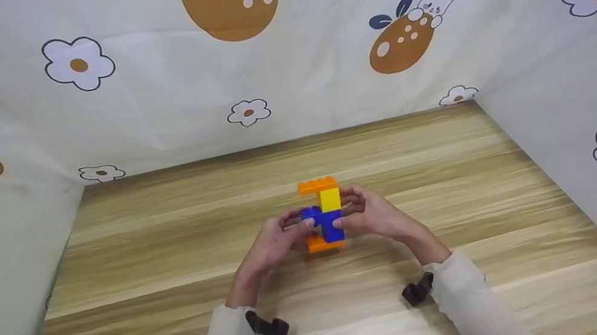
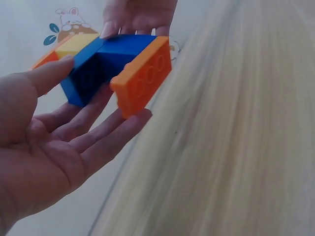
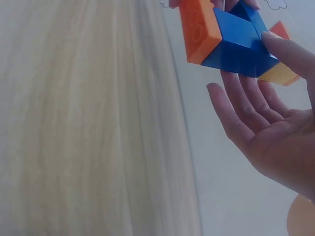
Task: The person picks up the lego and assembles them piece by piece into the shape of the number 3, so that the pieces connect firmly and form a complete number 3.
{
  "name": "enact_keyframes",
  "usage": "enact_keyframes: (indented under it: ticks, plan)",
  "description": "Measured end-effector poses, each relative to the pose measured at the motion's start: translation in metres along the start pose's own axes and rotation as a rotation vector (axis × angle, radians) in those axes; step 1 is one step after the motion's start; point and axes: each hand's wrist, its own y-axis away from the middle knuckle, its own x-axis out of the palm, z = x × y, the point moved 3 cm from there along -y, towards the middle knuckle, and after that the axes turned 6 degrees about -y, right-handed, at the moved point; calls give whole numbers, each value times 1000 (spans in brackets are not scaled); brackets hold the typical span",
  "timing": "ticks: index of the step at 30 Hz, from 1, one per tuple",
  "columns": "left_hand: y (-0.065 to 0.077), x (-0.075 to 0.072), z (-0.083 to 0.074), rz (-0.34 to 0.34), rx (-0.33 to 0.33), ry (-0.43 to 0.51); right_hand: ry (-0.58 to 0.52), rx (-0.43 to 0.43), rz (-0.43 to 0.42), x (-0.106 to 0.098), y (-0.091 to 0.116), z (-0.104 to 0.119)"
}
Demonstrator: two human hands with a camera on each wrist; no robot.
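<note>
Toy building bricks are joined into one upright piece between the two hands. An orange brick (image 1: 316, 184) forms its top, above a yellow brick (image 1: 330, 200). Below these come a blue brick (image 1: 333, 229) and a second blue brick (image 1: 308, 212) that juts out to the left. Another orange brick (image 2: 145, 76) makes up the bottom end. The left hand (image 1: 275, 242) pinches the jutting blue brick between thumb and fingers. From the other side, the right hand (image 1: 379, 216) grips the blue part, its thumb on the near face and its fingers behind.
A wood-grain table top (image 1: 163, 234) lies under the hands. Pale cloth (image 1: 159, 106) printed with flowers and rabbits hangs behind it and along both sides. Black wrist mounts (image 1: 268, 326) sit at the cuffs of the light sleeves.
</note>
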Motion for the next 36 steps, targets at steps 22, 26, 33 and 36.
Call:
enact_keyframes:
  ticks: [22,26,33,36]
  plan:
    - [-5,11,3,-117,117,-92,4,61,-177,7,-8,-12]
    - [-6,12,5,-97,66,-107,70,55,-114,7,-6,-11]
    - [-9,14,10,-125,-36,-124,104,128,-49,8,-6,-16]
    - [-10,14,11,-142,-58,-119,107,139,-54,8,-6,-16]
